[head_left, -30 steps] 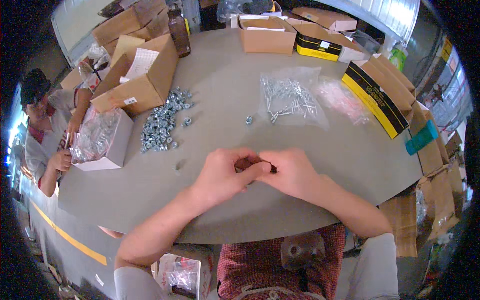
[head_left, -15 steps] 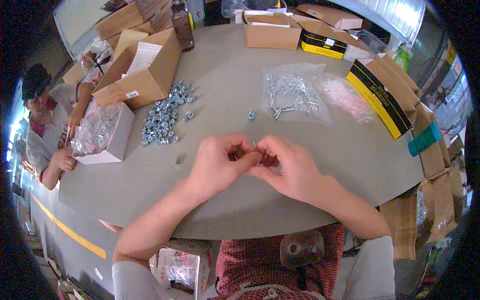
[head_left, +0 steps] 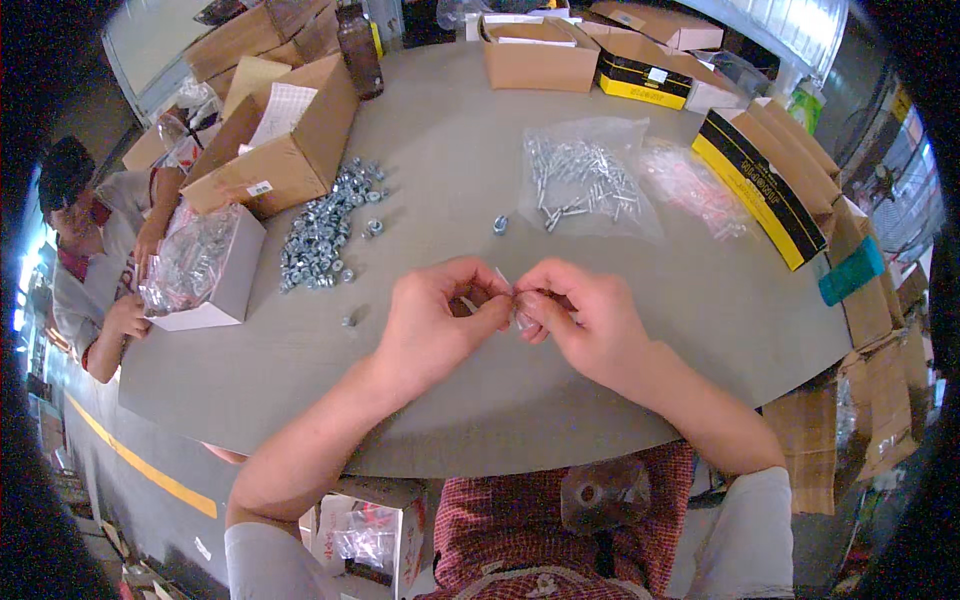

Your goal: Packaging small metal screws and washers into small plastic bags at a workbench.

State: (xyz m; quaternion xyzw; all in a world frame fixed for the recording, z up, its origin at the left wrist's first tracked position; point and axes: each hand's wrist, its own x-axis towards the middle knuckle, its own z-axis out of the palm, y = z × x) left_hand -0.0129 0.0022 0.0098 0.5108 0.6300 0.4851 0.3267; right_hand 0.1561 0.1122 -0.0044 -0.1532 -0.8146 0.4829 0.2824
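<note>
both hands meet at frame centre above the surface (head_left: 480, 150): left hand (head_left: 435, 320) and right hand (head_left: 580, 320) pinch 1 small metal fastener (head_left: 512, 300) between touching fingertips, its axis unclear.

A small silvery screw (head_left: 514, 300) sits pinched between the fingertips of both hands, raised a little off the table (head_left: 450, 160), mostly hidden by the fingers. It hangs over the near edge, about midway along it.

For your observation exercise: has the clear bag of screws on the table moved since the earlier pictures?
No. The bag of screws lies in the same spot beside the black-and-yellow box, just past the loose nut; only the camera shifted.
</note>
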